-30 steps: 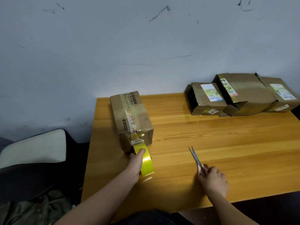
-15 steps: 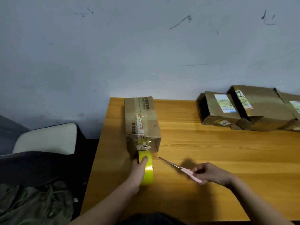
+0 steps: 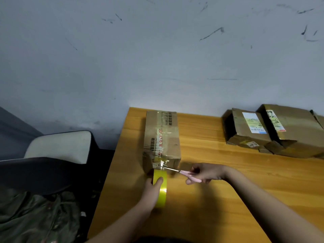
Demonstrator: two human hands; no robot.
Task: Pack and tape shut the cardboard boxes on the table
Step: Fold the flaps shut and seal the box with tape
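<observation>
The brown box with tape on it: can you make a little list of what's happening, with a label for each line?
box: brown cardboard box lying on the wooden table, taped along the top
tape: yellow tape roll gripped by the left hand
scissors: pink-handled scissors in the right hand, blades at the tape strip by the box's near end
other boxes: pile of labelled cardboard boxes, far right

Taped box [image 3: 162, 139] on table [image 3: 228, 190] left, tape roll [image 3: 160, 188] before it, boxes [image 3: 273, 130] far right
</observation>
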